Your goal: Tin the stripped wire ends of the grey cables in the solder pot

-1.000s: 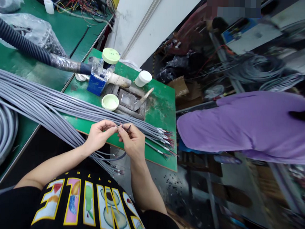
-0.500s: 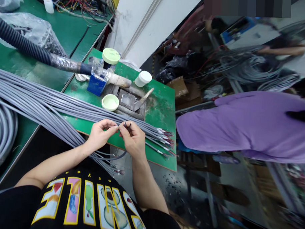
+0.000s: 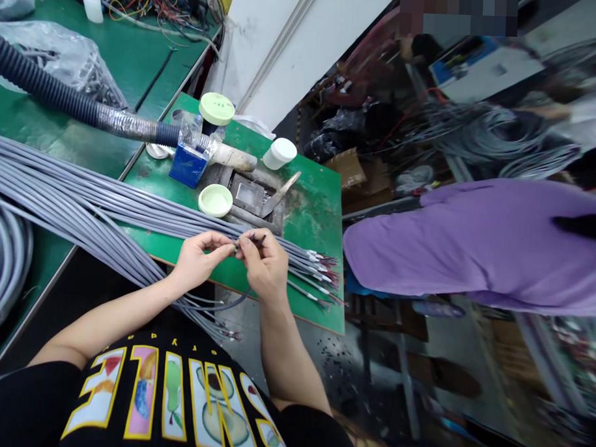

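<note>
My left hand (image 3: 197, 262) and my right hand (image 3: 262, 264) meet above a long bundle of grey sheathed cables (image 3: 108, 197). Their fingertips pinch a thin dark wire (image 3: 256, 238), which comes out of one cable end. The bundle runs from the left across the green workbench board (image 3: 308, 198). Its stripped ends (image 3: 320, 267), with fine coloured wires, fan out just right of my right hand. A dark strand (image 3: 226, 307) loops below my right wrist, past the board's front edge.
A corrugated hose (image 3: 48, 92) wrapped in foil tape, a blue box in a plastic bag (image 3: 187, 166), jars and a metal fixture (image 3: 250, 199) stand beyond my hands. A person in a purple shirt (image 3: 473, 246) stands close on the right.
My right hand has shifted slightly up and to the right, and my fingertips still hold the thin wire. The view has moved very little.
</note>
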A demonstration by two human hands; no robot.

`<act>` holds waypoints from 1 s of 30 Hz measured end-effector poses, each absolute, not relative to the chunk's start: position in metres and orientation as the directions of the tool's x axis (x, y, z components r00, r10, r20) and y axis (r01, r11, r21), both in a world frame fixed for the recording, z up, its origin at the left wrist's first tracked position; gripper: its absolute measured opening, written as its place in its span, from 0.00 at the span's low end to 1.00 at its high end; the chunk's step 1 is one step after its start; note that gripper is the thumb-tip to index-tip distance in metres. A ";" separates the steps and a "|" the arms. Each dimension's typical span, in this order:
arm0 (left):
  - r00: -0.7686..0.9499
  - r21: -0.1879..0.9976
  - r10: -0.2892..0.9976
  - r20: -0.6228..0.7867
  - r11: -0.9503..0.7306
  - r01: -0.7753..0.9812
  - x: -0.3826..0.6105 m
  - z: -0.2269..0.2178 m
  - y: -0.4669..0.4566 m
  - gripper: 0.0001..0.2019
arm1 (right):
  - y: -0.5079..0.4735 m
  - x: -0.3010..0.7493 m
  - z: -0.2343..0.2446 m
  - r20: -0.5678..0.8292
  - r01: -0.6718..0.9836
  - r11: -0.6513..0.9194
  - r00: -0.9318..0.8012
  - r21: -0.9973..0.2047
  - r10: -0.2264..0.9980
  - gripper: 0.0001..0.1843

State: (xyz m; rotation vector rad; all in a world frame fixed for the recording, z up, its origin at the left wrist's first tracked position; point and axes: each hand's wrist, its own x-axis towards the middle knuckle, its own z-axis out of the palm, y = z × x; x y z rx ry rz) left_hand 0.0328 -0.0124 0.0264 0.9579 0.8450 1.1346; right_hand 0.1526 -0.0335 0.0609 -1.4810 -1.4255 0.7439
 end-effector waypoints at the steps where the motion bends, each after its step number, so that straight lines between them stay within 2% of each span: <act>1: 0.236 0.936 0.970 -0.053 0.130 -0.327 0.034 0.025 -0.013 0.10 | -0.031 0.155 0.062 0.171 0.421 0.095 0.147 -0.902 0.974 0.08; 3: 0.265 0.963 0.964 -0.005 0.077 -0.259 0.036 0.023 -0.014 0.09 | -0.024 0.164 0.066 0.181 0.441 0.098 0.150 -0.892 0.972 0.08; 6: 0.287 0.989 0.947 0.145 -0.127 -0.080 0.031 0.020 -0.010 0.07 | -0.002 0.187 0.071 0.177 0.502 0.079 0.149 -0.861 0.973 0.07; 9: 0.285 0.919 0.903 0.322 -0.371 0.137 0.021 0.015 -0.001 0.06 | 0.031 0.214 0.071 0.086 0.580 0.005 0.111 -0.814 0.990 0.06; 11: 0.292 0.854 0.875 0.387 -0.459 0.245 0.014 0.009 0.004 0.06 | 0.055 0.228 0.068 -0.001 0.663 -0.082 0.122 -0.744 0.993 0.05; 13: 0.314 0.803 0.850 0.422 -0.512 0.306 0.010 0.001 0.007 0.07 | 0.077 0.238 0.063 -0.078 0.784 -0.162 0.144 -0.599 0.986 0.06; 15: 0.345 0.765 0.826 0.445 -0.551 0.333 0.009 -0.005 0.008 0.07 | 0.095 0.241 0.057 -0.116 0.884 -0.189 0.154 -0.428 0.981 0.07; 17: 0.363 0.750 0.814 0.453 -0.568 0.337 0.008 -0.009 0.007 0.07 | 0.107 0.242 0.052 -0.131 0.929 -0.185 0.150 -0.322 0.980 0.08; 30: 0.387 0.794 0.831 0.399 -0.524 0.307 0.007 -0.006 0.006 0.08 | 0.124 0.238 0.040 -0.208 0.982 -0.160 0.135 -0.104 0.969 0.06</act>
